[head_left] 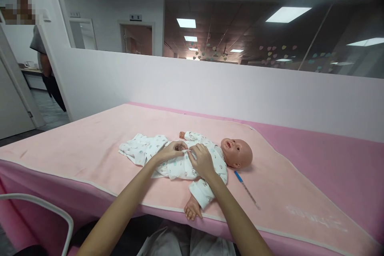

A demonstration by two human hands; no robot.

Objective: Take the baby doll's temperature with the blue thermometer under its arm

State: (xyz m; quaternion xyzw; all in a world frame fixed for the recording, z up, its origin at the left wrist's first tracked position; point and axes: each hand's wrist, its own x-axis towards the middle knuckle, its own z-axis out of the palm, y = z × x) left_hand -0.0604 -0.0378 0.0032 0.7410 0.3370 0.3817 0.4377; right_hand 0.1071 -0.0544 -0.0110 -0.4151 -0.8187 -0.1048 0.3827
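A baby doll (237,153) lies on its back on a pink blanket (90,144), head to the right, dressed in a white patterned sleepsuit (144,148). My left hand (172,151) and my right hand (202,161) meet over the doll's belly. Both pinch a thin white tie or edge of the sleepsuit between their fingertips. One doll arm sticks out toward the table's near edge, the other points away from me.
A blue-tipped thermometer or pen (246,189) lies on the blanket right of the doll. A white chair back (45,208) stands at lower left. A low white partition runs behind the table. Another person (45,64) stands in the doorway at far left.
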